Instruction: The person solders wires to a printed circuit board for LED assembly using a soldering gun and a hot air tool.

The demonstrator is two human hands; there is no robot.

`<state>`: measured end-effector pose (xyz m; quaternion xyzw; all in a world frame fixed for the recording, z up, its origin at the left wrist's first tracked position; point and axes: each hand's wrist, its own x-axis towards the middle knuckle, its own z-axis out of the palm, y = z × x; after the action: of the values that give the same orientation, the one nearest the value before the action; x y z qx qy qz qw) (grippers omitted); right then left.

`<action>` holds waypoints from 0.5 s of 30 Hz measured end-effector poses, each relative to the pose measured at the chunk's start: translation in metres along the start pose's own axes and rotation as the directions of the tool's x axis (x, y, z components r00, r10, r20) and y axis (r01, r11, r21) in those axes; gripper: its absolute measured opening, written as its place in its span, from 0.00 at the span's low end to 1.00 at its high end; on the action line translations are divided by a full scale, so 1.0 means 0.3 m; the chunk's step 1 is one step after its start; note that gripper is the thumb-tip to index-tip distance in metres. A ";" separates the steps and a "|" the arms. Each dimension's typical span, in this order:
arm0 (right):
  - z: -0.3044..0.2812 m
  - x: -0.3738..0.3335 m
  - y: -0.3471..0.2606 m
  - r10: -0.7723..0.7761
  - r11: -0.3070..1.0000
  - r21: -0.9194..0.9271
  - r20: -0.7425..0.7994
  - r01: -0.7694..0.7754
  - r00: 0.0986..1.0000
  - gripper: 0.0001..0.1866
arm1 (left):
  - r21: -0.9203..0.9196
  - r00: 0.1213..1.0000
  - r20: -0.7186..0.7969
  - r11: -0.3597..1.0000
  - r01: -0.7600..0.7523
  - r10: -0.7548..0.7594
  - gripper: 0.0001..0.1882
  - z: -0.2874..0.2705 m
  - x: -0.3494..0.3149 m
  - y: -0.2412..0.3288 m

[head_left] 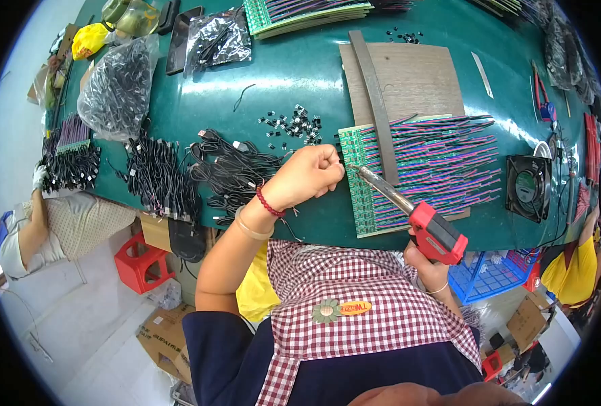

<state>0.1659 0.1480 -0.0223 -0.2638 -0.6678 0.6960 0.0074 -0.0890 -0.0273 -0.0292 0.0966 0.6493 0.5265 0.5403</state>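
Head view, the only one: we had the right hand [428, 267] wrapped around the handle of a red-and-black soldering gun [438, 233], its metal barrel angled up-left with the tip at the green circuit-board panel [360, 206], near its left edge. We saw the left hand [308, 176] just beside that edge, fingers curled and drawn together; we couldn't tell what, if anything, they pinched. The panel lay on the green surface [300, 57], partly over a brown board [415, 78], coloured wires [442, 166] running off to the right, a flat metal bar [373, 101] lying across them. Small black components [300, 128] were scattered up-left of the panel, black cables [229, 162] heaped to the left.

We judged the step as soldering a part or lead onto the panel's edge. As we read it, the next move called for a steady left hand while the tip heated the joint, then a clean lift-off.
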 end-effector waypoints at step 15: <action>0.004 0.004 0.008 0.003 0.999 0.051 -0.003 -0.003 1.000 0.18 | -0.055 1.000 0.026 0.998 -0.003 0.005 0.07 -0.002 0.003 -0.003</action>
<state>0.1652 0.1470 -0.0249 -0.2657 -0.6494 0.7123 0.0142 -0.0894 -0.0276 -0.0306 0.0898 0.6272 0.5440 0.5502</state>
